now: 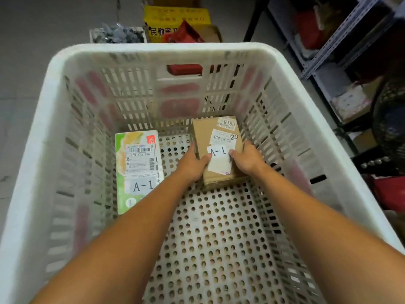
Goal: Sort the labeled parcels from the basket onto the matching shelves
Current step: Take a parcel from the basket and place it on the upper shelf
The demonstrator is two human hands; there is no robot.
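Both hands held the brown parcel deep in the white basket.
The basket also held a green parcel by its left wall. The left hand and right hand clasped the brown parcel's sides near the far wall, fingers curled over its top. A level, two-sided lift would likely clear the walls best. Both parcels read "A-1"; the brown one also showed "0180" and "80".

A grey floor of large tiles runs along the left and far side. On it at the far end stand a yellow carton printed with red characters, a red packet leaning against it, and a white box of grey scraps. To the right rises a blue-grey slotted-angle metal shelving rack, its shelves dim and cluttered.
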